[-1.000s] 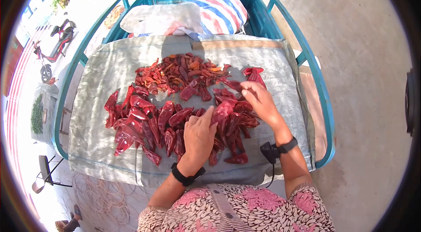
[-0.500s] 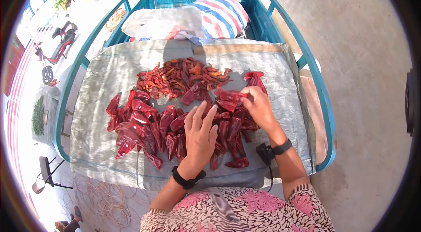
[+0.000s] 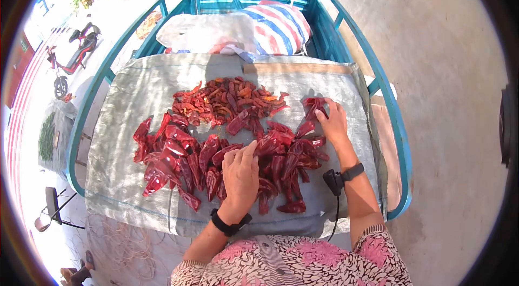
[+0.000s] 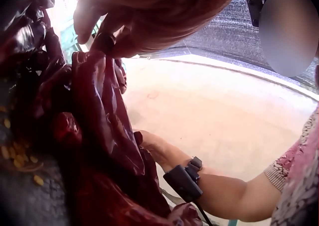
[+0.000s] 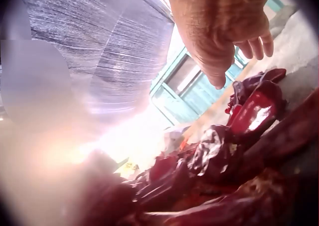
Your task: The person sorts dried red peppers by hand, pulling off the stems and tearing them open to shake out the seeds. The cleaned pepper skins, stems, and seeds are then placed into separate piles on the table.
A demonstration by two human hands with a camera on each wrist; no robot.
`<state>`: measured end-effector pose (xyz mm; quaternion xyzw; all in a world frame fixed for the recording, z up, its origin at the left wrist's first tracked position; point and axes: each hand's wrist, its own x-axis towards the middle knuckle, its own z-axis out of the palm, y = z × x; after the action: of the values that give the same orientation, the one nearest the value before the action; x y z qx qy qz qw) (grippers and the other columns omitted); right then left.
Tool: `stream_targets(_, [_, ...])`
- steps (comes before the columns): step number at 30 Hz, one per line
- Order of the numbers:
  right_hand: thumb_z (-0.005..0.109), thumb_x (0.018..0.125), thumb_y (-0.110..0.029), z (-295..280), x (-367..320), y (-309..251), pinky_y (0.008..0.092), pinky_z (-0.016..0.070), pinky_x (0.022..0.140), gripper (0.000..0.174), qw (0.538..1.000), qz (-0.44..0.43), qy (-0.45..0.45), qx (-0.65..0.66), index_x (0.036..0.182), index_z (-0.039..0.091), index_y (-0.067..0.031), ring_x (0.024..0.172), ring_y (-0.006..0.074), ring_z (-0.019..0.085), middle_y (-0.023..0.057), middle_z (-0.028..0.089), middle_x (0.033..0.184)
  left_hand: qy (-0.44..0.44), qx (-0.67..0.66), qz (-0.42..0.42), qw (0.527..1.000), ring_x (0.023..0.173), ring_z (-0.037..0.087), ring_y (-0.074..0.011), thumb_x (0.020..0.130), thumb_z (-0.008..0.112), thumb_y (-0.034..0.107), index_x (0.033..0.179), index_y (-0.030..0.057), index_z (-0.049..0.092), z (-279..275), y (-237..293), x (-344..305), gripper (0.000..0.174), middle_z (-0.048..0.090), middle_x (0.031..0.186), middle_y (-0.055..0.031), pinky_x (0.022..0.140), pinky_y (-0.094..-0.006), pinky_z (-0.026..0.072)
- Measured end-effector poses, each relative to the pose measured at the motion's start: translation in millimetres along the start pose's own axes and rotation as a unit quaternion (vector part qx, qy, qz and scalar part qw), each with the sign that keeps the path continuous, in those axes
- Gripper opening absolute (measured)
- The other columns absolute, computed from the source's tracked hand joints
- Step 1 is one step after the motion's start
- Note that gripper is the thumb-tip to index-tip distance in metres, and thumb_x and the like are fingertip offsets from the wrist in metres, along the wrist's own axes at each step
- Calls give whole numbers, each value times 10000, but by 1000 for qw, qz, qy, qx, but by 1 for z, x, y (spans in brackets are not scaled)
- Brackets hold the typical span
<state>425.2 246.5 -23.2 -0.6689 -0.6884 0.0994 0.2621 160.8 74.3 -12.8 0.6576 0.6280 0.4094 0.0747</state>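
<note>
Large dried red chili peppers [image 3: 173, 151] lie in a broad heap on a grey woven sheet [image 3: 124, 194]. My left hand [image 3: 241, 178] is at the middle of this heap, its thumb and fingertips pinching the end of a long glossy pepper [image 4: 107, 106]. To the right, my right hand [image 3: 334, 126] hovers beside a dark red pepper [image 3: 305, 128] set apart from the heap. In the right wrist view, the fingers [image 5: 255, 48] extend loosely with nothing between them, above a shiny pepper [image 5: 259, 109].
Smaller shrivelled chilies [image 3: 227, 99] form a pile behind the big ones. Blue-green cart rails [image 3: 386, 108] flank the sheet. A striped sack [image 3: 278, 27] and a whitish sack [image 3: 205, 32] lie farther back. Loose yellow seeds [image 4: 20, 159] are scattered near the peppers.
My right hand, which pinched a pepper half a second ago, has moved right and let go of it beside another pepper. The left hand's fingers have come down onto a pepper.
</note>
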Motion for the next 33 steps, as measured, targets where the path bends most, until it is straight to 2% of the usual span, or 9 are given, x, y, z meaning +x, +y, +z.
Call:
stream_targets(4, [746,854,-459,26,25,11,488,382,1135,775,998,28,48,5,1500,468,-133,1354,427,441,208,397,1552,-29,-28,23,999,1225,525,-388,863,698,63,1439,34,510,9,-2,-3,607,605,1323,-174,1031,-489,424])
stream_targets(8, [756,814,-455,31,32,6,484,411,1109,698,993,21,-78,-91,1418,572,-157,1296,428,468,149,335,1609,-34,-13,39,999,1283,492,-407,851,712,73,1473,41,478,8,2,-4,665,557,1391,-191,1084,-500,400])
stream_targets(12, [751,845,-272,36,24,6,470,470,1009,437,994,-18,-91,-55,1249,660,-131,1228,406,510,157,587,1309,-50,-32,29,998,1299,480,-408,860,702,69,1475,52,481,5,-3,-8,654,544,1411,-182,1092,-500,397])
stream_targets(15, [720,879,-162,33,14,6,460,496,935,321,995,-95,19,-5,1190,666,-104,1136,382,564,147,626,1153,-33,-33,45,998,1294,487,-400,865,699,67,1469,77,498,-4,-2,-7,636,547,1404,-178,1086,-490,409])
stream_targets(18, [705,903,-143,-11,-4,-31,443,505,905,290,989,-125,32,79,1185,663,-85,1044,367,603,151,621,1163,-14,-63,44,997,1219,552,-377,879,699,66,1438,67,528,-12,0,-8,585,552,1392,-175,1027,-452,471])
stream_targets(21, [693,932,-166,-60,-46,-70,422,501,901,290,943,-239,-155,173,1190,647,-42,987,363,626,173,632,1097,-3,-143,12,990,1096,634,-332,889,710,59,1401,57,562,-23,18,-5,533,564,1371,-170,904,-395,543])
stream_targets(24, [681,945,-206,-74,-95,-104,430,498,894,300,932,-213,-238,174,1191,643,-38,1000,364,635,174,646,1074,-26,-203,28,978,1036,662,-335,909,715,94,1334,61,608,-26,32,-5,439,600,1301,-156,846,-384,569])
stream_targets(29, [669,956,-283,-78,-129,-104,434,503,865,352,908,-187,-319,199,1203,640,-34,1008,364,651,176,656,1071,-23,-260,36,965,872,677,-272,934,705,84,1087,25,686,-27,44,-17,165,660,1065,-113,760,-338,552])
stream_targets(33, [681,947,-284,-69,-146,-89,433,504,861,372,892,-157,-336,259,1217,637,-32,1008,352,654,175,659,1074,-50,-279,-85,955,835,669,-218,931,715,83,1186,6,648,-37,45,-22,274,654,1060,-108,728,-313,539])
